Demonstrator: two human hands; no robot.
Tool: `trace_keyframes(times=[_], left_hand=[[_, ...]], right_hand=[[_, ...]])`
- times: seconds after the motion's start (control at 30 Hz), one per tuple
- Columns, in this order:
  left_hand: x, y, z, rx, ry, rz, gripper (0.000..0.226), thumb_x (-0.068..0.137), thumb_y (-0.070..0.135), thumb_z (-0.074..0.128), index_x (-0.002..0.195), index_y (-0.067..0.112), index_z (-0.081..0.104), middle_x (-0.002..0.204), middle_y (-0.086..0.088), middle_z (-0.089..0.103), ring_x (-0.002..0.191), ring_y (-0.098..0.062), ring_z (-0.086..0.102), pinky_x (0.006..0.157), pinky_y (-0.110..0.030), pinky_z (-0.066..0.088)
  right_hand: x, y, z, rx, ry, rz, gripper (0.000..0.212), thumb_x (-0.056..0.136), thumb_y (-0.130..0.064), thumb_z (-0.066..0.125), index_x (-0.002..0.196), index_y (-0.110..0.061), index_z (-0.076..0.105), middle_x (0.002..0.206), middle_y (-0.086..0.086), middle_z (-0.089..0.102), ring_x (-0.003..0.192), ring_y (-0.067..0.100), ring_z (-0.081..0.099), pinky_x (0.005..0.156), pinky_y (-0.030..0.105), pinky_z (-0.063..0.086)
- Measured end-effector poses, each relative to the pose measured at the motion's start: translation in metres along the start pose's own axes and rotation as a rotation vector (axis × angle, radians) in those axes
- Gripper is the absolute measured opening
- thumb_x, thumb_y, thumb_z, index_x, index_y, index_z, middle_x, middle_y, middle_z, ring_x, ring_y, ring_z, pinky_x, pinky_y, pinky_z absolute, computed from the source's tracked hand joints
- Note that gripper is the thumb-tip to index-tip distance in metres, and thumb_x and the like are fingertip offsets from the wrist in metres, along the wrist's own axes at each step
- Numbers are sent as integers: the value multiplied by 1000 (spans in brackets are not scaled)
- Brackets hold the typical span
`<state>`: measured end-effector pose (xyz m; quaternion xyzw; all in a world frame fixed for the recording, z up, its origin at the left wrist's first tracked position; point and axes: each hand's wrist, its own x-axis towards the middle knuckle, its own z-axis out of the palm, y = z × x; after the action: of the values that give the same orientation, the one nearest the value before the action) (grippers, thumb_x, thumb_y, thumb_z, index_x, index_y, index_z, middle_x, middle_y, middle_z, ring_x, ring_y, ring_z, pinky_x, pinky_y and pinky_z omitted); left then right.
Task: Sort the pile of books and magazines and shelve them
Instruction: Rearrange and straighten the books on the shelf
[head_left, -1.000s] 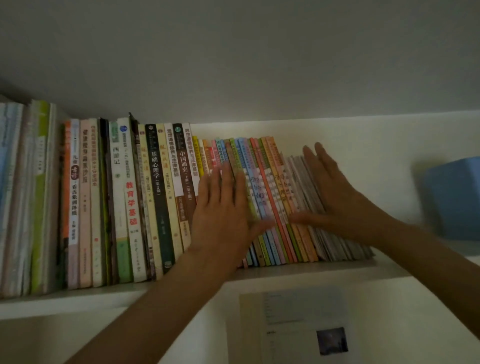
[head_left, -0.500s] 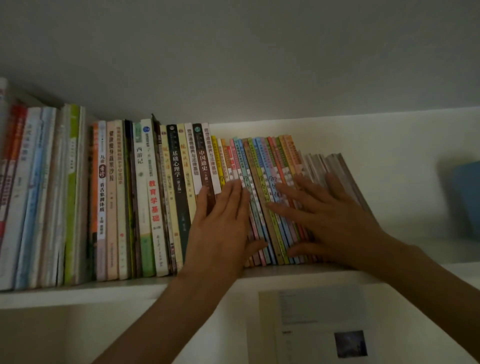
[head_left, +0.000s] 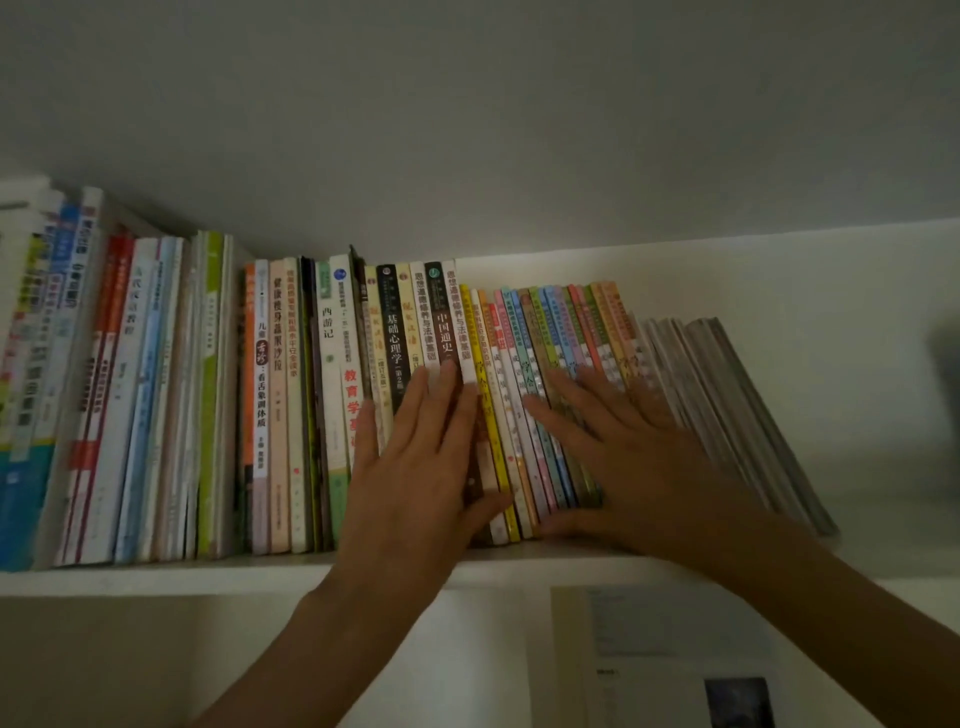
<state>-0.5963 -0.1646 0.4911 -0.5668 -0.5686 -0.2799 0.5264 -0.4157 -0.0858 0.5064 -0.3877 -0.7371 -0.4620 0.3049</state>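
A white shelf (head_left: 156, 577) spans the frame and carries one long row of books standing spine-out. At the far left stands a group of tall books (head_left: 130, 395), upright and packed together. To their right is a block of medium-height books (head_left: 322, 395) with Chinese titles on the spines, also upright. Next comes a run of thin colourful books (head_left: 550, 332), which lean to the left against the medium block. At the right end of the row, a set of grey magazines (head_left: 727, 395) leans the same way, resting on the thin colourful books.

The left hand (head_left: 415, 467) lies flat on the spines where the medium-height books meet the thin colourful ones; the fingers are straight and together, the thumb points right, and nothing is gripped. The right hand (head_left: 639, 467) lies flat on the spines of the thin colourful books, just beside the magazines; the fingers are spread and point up and left, and it also grips nothing. The two hands are near each other but apart.

Below the shelf, a sheet of paper (head_left: 665, 654) with a small dark picture is on the wall.
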Motion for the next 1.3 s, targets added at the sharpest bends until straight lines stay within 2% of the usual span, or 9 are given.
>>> trace_keyframes(times=[0.13, 0.23, 0.3, 0.4, 0.57, 0.67, 1.0, 1.17, 1.3], left_hand=[[-2, -5, 5, -56, -127, -117, 86, 78, 69, 21, 144, 15, 25, 151, -8, 28, 135, -25, 28, 99, -53, 22], [-1, -4, 5, -150, -101, -133, 87, 74, 71, 15, 138, 28, -25, 147, 8, -31, 137, -17, -22, 106, -43, -11], [-1, -6, 4, -131, -86, -112, 87, 76, 72, 16, 145, 25, -12, 153, 4, -17, 141, -19, -8, 107, -46, -1], [-3, -9, 6, -174, -133, -91, 79, 86, 67, 19, 144, 15, 28, 151, -6, 28, 135, -26, 29, 98, -52, 22], [-11, -26, 19, -329, -7, -3, 75, 85, 68, 17, 147, 31, -1, 153, 16, -10, 142, -6, -9, 110, -40, -2], [-13, -32, 24, -328, -16, 21, 76, 85, 70, 18, 147, 31, 1, 154, 15, -6, 140, -3, -9, 109, -41, 0], [-13, -29, 21, -375, -28, 6, 83, 77, 72, 20, 146, 34, -4, 150, 20, -16, 140, -4, -12, 110, -37, -4], [-13, -28, 13, -339, -117, 5, 97, 60, 85, 15, 133, 40, -32, 138, 25, -40, 128, 4, -39, 107, -32, -20], [-13, -31, 7, -305, -131, -11, 95, 63, 82, 16, 133, 38, -31, 138, 23, -40, 135, -4, -30, 109, -34, -16]], right_hand=[[9, -7, 1, 51, -36, 10, 110, 50, -88, 50, 137, -21, 41, 141, 12, 47, 131, 33, 36, 97, 53, 26], [11, -19, -11, 106, -11, 22, 117, 50, -73, 72, 145, -21, 28, 154, 15, 23, 140, 38, 24, 104, 52, 11], [10, -21, -13, 259, -16, 9, 104, 76, -63, 60, 149, -30, -5, 157, 4, -19, 143, 28, -17, 107, 43, -14], [13, -22, -13, 426, 15, -7, 85, 83, -72, 36, 144, -42, -14, 153, -7, -29, 135, 16, -35, 106, 38, -22], [25, -18, -9, 440, -43, -7, 84, 79, -74, 37, 141, -46, -13, 141, -17, -35, 130, 9, -37, 104, 37, -23], [26, -18, 1, 365, 40, -21, 88, 67, -82, 21, 137, -47, -18, 145, -14, -31, 132, 11, -35, 101, 38, -26], [28, -29, -25, 239, 77, -61, 103, 80, -58, 58, 145, -31, -18, 154, -1, -26, 140, 27, -27, 106, 44, -20], [41, -14, -23, 264, -57, -159, 110, 75, -68, 54, 133, -41, -35, 145, -18, -33, 131, 16, -38, 107, 44, -22], [42, -19, -27, 316, -49, -108, 115, 75, -65, 58, 128, -37, -41, 139, -19, -30, 128, 9, -37, 106, 42, -24]])
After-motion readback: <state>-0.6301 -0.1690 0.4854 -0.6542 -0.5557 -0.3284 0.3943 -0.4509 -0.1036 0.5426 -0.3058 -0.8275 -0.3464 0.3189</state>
